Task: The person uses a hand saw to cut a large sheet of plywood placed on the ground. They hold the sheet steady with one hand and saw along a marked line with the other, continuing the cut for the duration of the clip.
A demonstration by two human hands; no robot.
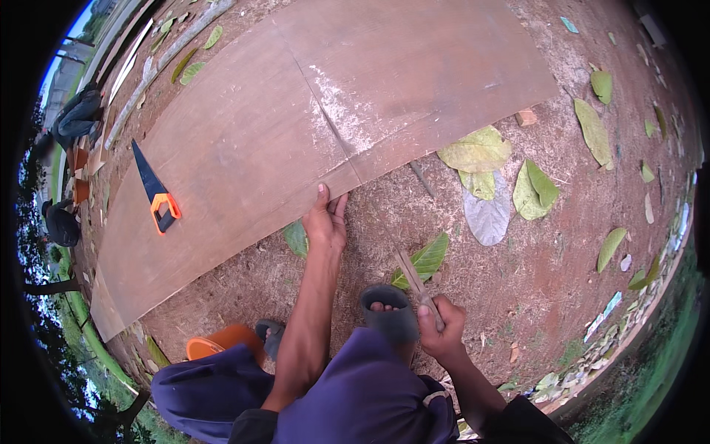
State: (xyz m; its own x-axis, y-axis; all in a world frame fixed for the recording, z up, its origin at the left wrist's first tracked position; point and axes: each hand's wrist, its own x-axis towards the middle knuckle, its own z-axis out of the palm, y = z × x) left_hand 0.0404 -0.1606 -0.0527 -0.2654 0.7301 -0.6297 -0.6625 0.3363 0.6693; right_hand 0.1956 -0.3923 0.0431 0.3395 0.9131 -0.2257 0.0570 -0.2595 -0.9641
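A large brown wooden board [244,148] lies in front of me, with a dark line running across it and pale sawdust scattered beside that line. My left hand [325,222] grips the board's near edge close to the line, thumb on top and other fingers partly hidden at the edge. Lower right, my right hand [442,331] is closed around a narrow, wooden-handled tool [414,278]. It points toward the line on the board; seen nearly edge-on, its exact kind is unclear. A handsaw [157,194] with an orange and black handle rests on the board's left part.
An orange bucket [222,340] lies by my left sandal [272,337]. Large leaves [477,150] are strewn over reddish soil to the right. A brick-coloured block [526,118] touches the board's edge. Two other people [78,115] are at far left, near a long pole [159,66].
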